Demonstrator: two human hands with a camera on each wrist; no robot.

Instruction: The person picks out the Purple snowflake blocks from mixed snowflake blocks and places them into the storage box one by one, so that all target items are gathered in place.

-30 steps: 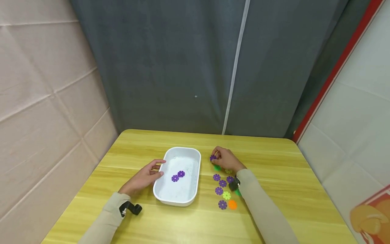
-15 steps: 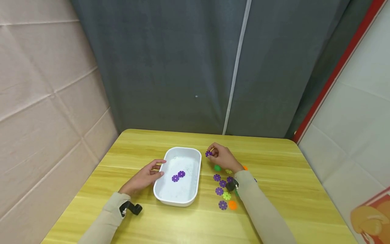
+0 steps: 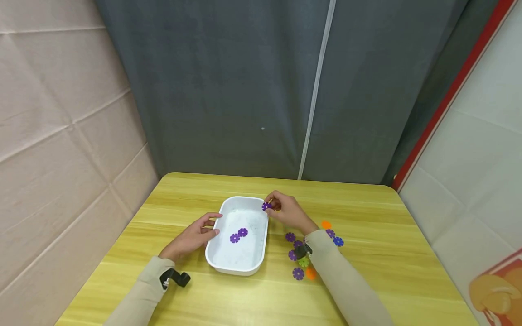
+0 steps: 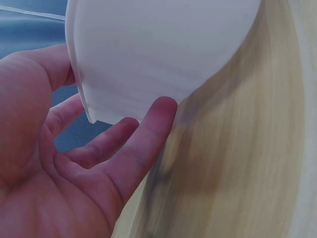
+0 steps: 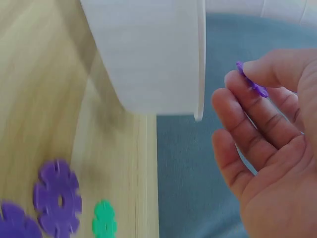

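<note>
A white rectangular tray (image 3: 217,264) sits on the yellow wooden table (image 3: 195,294) with two purple flower-shaped discs (image 3: 238,235) lying inside it. My right hand (image 3: 285,210) pinches another purple disc (image 3: 267,206) between thumb and fingertips, right over the tray's far right rim; the same purple disc (image 5: 251,81) shows beside the white tray (image 5: 148,54) in the right wrist view. My left hand (image 3: 195,234) rests with relaxed fingers against the tray's left wall, its fingers (image 4: 143,144) touching the tray (image 4: 148,49).
Loose discs lie on the table right of the tray: several purple (image 3: 290,237), a yellow-green one (image 3: 303,261), two orange (image 3: 326,224), one blue (image 3: 338,241). A grey curtain (image 3: 261,86) hangs behind the table. The table's far edge is near the tray.
My right hand lifted a purple disc off the table and carried it left, from beside the pile to above the tray's right rim. The left hand stayed put.
</note>
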